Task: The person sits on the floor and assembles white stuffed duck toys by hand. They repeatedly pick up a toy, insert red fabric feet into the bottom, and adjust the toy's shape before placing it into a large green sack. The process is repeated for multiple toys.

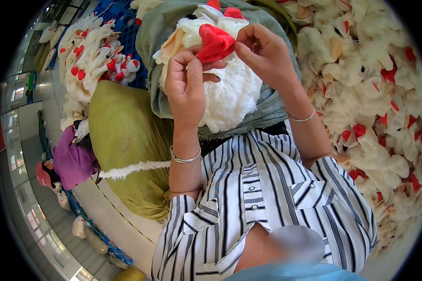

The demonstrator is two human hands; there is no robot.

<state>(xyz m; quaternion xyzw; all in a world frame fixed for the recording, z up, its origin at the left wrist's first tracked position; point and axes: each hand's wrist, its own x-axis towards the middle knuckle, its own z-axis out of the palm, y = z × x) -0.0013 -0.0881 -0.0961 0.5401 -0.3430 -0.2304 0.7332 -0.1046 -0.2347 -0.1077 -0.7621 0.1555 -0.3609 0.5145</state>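
Note:
A small red fabric piece is held up between my two hands. My left hand pinches its lower left edge between thumb and fingers. At its right tip, my right hand is closed in a pinch; whether a needle or thread is there is too small to tell. Just beneath lies a white fluffy plush skin with a tan ear-like flap and more red parts at its top. It rests on a grey-green cloth over my lap.
Heaped white plush pieces with red parts fill the right side. An olive-green stuffed sack stands at my left, crossed by a white fluffy strip. Behind it are blue crates and another plush pile. A person in purple bends at far left.

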